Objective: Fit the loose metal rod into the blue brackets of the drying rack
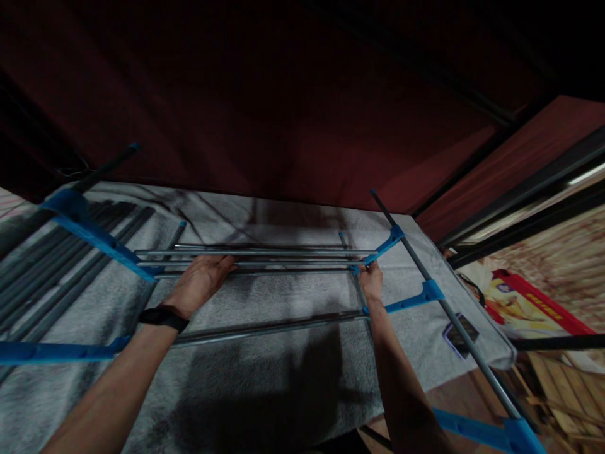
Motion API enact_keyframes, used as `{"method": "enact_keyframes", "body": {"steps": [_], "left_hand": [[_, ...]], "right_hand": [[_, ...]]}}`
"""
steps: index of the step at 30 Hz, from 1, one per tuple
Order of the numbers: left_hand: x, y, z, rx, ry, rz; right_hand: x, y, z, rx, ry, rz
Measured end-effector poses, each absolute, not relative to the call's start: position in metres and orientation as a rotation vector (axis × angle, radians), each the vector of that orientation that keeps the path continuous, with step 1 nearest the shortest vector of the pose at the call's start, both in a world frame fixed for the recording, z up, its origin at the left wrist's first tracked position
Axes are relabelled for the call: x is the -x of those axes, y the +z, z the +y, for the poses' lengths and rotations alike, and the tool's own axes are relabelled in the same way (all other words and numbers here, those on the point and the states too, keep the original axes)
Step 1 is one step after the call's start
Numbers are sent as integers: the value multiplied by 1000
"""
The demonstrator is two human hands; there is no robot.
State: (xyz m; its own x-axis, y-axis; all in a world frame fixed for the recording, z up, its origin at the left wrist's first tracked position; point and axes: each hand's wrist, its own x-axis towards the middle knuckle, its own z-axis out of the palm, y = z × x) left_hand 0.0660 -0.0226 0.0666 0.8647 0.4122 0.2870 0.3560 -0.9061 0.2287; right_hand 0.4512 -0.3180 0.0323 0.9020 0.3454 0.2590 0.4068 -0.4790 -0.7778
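A dark red curtain (265, 139) hangs behind the gray blanket (283, 372) where I have the work laid out, and the light is dim. The rack (293, 253) sits across the middle of the blanket: thin metal tubes running left to right between blue brackets (108, 246). My left hand (203, 277), with a black band (164, 318) on its wrist, lies palm down over the left part of the upper tubes, touching them, its fingers together and pointing right; I can't tell whether it grips any of them. My right hand (371, 279) is at their right end, fingers bent against a blue bracket there, but the fingertips are too hidden for me to tell if they pinch it. Thicker tubes (33, 268) lie side by side at the far left. On the right, a long tube (418, 261) slants past a phone (470, 331) near the blanket's edge, and beyond that I see a red and yellow bag (534, 306).
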Motion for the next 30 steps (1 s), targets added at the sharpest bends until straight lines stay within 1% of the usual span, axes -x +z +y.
{"method": "enact_keyframes", "body": {"steps": [14,20,22,30], "left_hand": [[-68,55,-2,-2712,522,613],[-69,71,-9,-2709,243,762],[-69,75,-13,-2715,209,793],[-67,65,-11,-2753,403,734]], "right_hand": [[-452,32,-316,2070,-61,-572],[-452,35,-316,2082,-61,-546],[-451,36,-317,2085,-60,-549],[-447,39,-315,2101,-44,-534]]}}
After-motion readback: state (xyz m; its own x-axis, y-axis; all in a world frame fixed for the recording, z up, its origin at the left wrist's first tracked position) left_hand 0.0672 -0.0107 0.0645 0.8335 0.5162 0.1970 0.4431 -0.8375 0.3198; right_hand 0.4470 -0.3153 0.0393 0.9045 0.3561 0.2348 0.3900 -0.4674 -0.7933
